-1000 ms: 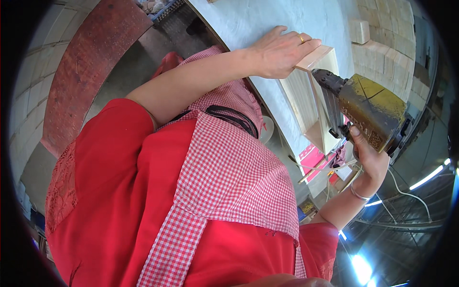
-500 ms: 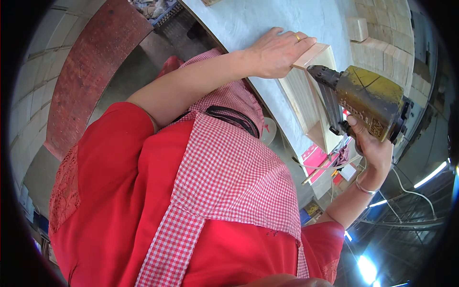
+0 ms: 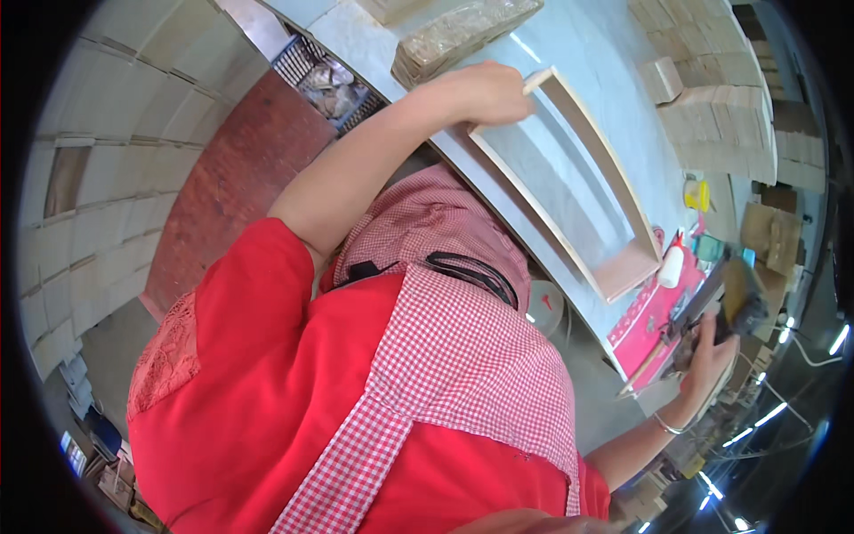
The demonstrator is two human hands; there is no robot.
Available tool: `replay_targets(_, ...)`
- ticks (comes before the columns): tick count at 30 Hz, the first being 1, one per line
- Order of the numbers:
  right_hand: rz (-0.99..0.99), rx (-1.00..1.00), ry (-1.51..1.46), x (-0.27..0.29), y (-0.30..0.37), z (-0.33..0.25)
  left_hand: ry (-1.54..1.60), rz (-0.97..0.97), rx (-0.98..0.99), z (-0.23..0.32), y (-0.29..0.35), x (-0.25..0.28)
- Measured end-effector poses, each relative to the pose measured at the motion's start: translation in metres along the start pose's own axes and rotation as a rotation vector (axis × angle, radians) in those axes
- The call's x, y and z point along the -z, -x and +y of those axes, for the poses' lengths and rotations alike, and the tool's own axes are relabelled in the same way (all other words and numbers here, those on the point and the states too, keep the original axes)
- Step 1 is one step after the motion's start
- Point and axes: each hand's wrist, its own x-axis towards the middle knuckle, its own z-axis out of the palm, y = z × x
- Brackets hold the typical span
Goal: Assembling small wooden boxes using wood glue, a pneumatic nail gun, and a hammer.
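Swung left, the yellow-and-black metal tool [image 3: 737, 295] your right hand [image 3: 707, 360] grips could dent the pale rectangular wooden frame [image 3: 607, 156] your left hand [image 3: 494, 94] grasps.

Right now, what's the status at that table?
Left hand holding wooden frame. Right hand holding nail gun, clear of frame. Plastic-wrapped bundle beside left hand.

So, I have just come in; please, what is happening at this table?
A person in a checked apron is at a pale table. The left hand holds one end of an open wooden frame. The right hand holds a yellow-and-black tool, somewhat blurred, away from the frame, near a pink sheet.
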Motion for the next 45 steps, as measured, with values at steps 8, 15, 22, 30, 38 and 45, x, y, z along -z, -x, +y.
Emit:
replay_targets(8, 0.07, 0.046, 0.413, -0.103, 0.062, 0.189, -0.273, -0.026, -0.093, -0.015, -0.043, 0.018)
replay_targets(15, 0.109, -0.289, 0.564, -0.139, 0.087, 0.232, -0.267, -0.077, -0.042, -0.001, -0.04, 0.021)
replay_targets(22, 0.321, 0.033, 0.376, -0.129, 0.024, 0.176, -0.221, 0.013, 0.095, -0.017, -0.041, 0.02)
replay_targets(30, 0.198, 0.341, 0.158, -0.215, -0.088, 0.135, -0.086, 0.077, 0.146, -0.01, -0.023, 0.02)
replay_targets(38, 0.13, 0.211, 0.04, -0.215, -0.12, 0.136, 0.446, 0.269, 0.094, -0.047, 0.012, -0.012)
replay_targets(45, 0.633, 0.101, 0.198, -0.174, -0.092, 0.171, 0.46, 0.628, -0.119, -0.053, 0.059, -0.057)
